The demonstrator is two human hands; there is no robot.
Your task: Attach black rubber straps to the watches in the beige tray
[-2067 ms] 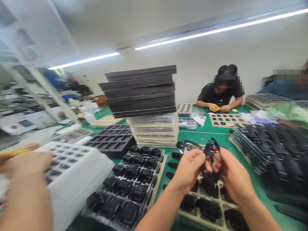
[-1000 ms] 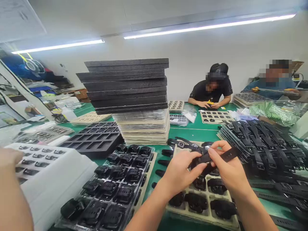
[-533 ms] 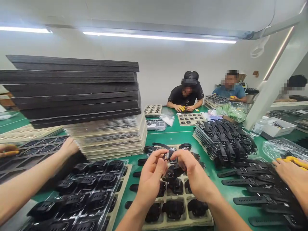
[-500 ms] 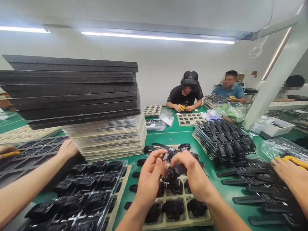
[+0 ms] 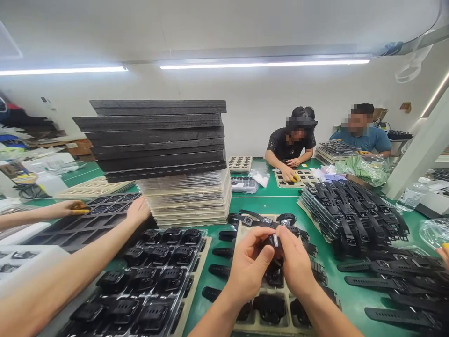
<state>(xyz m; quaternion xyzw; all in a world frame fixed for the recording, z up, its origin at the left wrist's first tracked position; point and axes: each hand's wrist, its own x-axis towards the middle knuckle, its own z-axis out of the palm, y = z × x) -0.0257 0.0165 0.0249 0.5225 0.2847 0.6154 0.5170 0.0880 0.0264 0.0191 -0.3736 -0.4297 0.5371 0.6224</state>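
A black watch (image 5: 275, 241) is held up between my two hands, most of it covered by fingers. My left hand (image 5: 247, 264) grips it from the left, thumb across the near side. On the other side my right hand (image 5: 295, 260) has its fingers closed around it, tips close to the left ones. Directly beneath is a beige moulded tray (image 5: 286, 299) with black watches sitting in its wells. Black straps (image 5: 219, 270) stick out along that tray's left side, and more watches (image 5: 247, 220) lie across its far end.
At left stands a clear plastic tray (image 5: 186, 292) of black watches. Behind it rises a tall stack of black foam sheets (image 5: 161, 138) on trays. A co-worker's arms (image 5: 87, 252) reach over a foam tray (image 5: 79, 234). Piles of watches (image 5: 354, 206) lie at right; people sit opposite.
The view has swung left, so things sit farther right. My hands have drawn together, and the watch is more covered. The co-worker opposite has moved a hand onto a tray.
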